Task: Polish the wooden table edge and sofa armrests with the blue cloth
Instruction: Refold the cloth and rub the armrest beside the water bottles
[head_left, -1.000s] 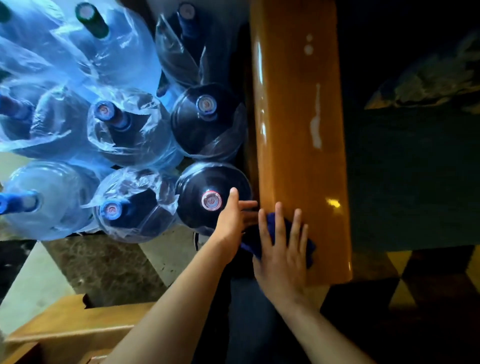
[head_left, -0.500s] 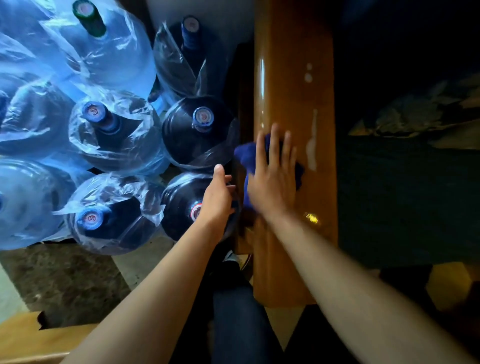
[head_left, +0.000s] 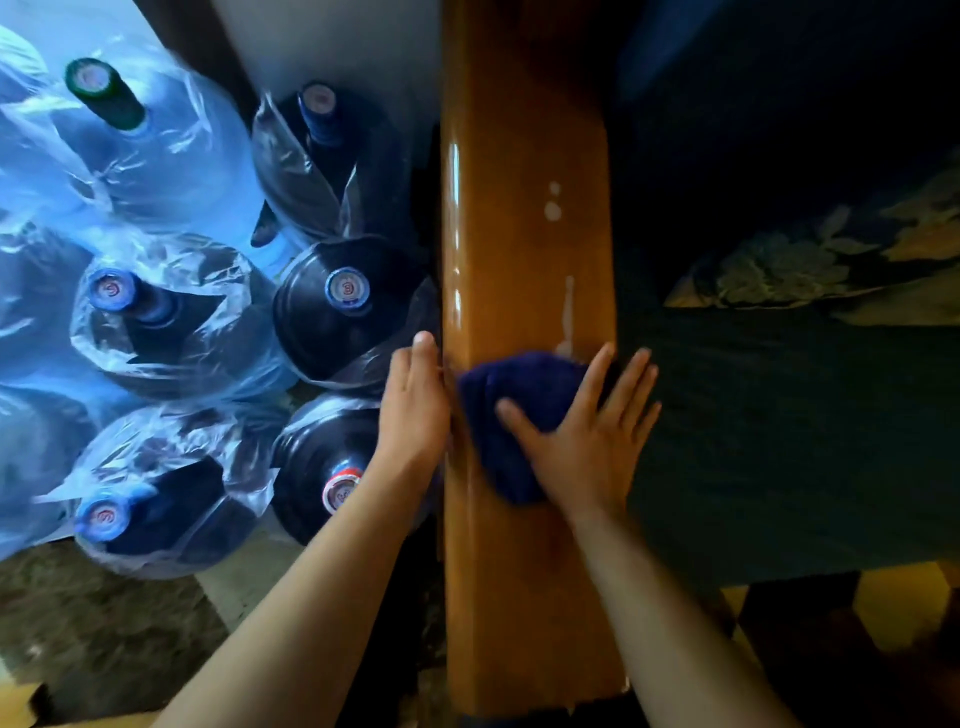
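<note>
Two bare hands work at the glossy wooden armrest (head_left: 524, 249), which runs as a long amber plank from twelve o'clock down to six. The right hand (head_left: 582, 441) lies flat on top of it, fingers straight and spread, pressing the blue cloth (head_left: 511, 410) onto the wood; its fingertips reach toward one o'clock, past the armrest's right edge and over the dark sofa seat (head_left: 779, 441). The cloth is bunched under the palm, showing mostly at the hand's nine o'clock side, near the middle of the plank's length.

The left hand (head_left: 415, 410) sits against the armrest's left edge, just beside the cloth. Its fingers wrap round the side of the wood, out of sight, so I cannot tell how firmly it grips.

Pale smears (head_left: 563, 312) mark the wood at twelve o'clock from the cloth, with two small spots farther up.

Off toward nine and ten o'clock stand large water jugs (head_left: 343, 312) wrapped in clear plastic, close against the armrest. A patterned cushion (head_left: 810, 270) lies at two o'clock on the seat.
</note>
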